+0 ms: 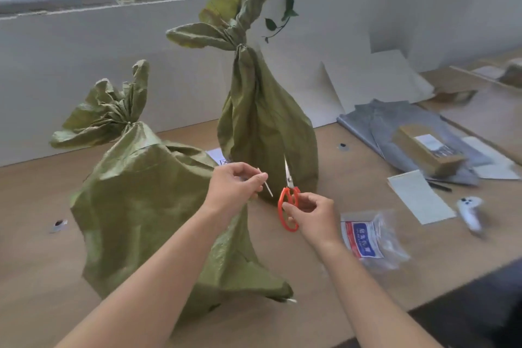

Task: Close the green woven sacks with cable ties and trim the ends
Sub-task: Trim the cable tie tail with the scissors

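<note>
Both arms were bare in shot: left forearm [158, 263] and right forearm [364, 285], uncovered right down to the left hand [234, 189] and right hand [313, 216]. Nails looked short but too blurry to swear by. Clothing further up was out of frame.

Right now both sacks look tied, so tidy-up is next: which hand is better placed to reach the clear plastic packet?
The right hand, likely: it is nearer the packet, though it holds the scissors. The left hand pinches a white strip.
</note>
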The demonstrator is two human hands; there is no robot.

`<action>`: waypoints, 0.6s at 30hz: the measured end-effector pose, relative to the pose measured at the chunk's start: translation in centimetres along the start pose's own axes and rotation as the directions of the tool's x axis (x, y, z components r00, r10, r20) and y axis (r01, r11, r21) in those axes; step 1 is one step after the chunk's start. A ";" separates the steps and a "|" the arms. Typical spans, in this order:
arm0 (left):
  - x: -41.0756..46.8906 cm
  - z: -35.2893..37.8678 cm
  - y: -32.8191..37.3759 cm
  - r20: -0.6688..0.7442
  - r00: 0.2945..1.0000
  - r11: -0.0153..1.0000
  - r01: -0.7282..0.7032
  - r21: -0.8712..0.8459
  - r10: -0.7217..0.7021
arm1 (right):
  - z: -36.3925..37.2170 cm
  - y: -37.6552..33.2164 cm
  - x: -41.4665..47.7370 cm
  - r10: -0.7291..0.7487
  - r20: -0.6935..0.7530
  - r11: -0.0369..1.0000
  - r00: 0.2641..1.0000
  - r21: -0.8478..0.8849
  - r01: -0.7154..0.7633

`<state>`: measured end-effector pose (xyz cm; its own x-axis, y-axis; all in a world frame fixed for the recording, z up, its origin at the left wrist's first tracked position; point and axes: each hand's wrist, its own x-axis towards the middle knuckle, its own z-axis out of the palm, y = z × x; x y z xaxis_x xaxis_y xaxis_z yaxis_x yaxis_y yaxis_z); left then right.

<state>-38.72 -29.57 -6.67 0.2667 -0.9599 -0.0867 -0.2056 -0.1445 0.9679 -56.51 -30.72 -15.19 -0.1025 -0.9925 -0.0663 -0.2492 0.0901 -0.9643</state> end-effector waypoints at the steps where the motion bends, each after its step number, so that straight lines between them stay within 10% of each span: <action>1: 0.0 1.4 -0.6 0.014 1.000 1.000 0.022 0.009 -0.022 | -0.8 1.0 0.1 0.012 -0.015 0.999 1.000 -0.037 -0.012; 18: 3.0 17.0 -19.2 -0.177 0.823 0.783 0.568 0.254 -0.540 | -4.7 17.3 2.4 0.310 0.059 0.867 0.949 -0.426 -0.257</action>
<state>-50.03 -33.73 -29.51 0.4971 -0.6696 -0.5519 -0.2487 -0.7193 0.6487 -65.58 -31.18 -30.78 -0.1177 -0.9189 -0.3765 -0.6004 0.3678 -0.7101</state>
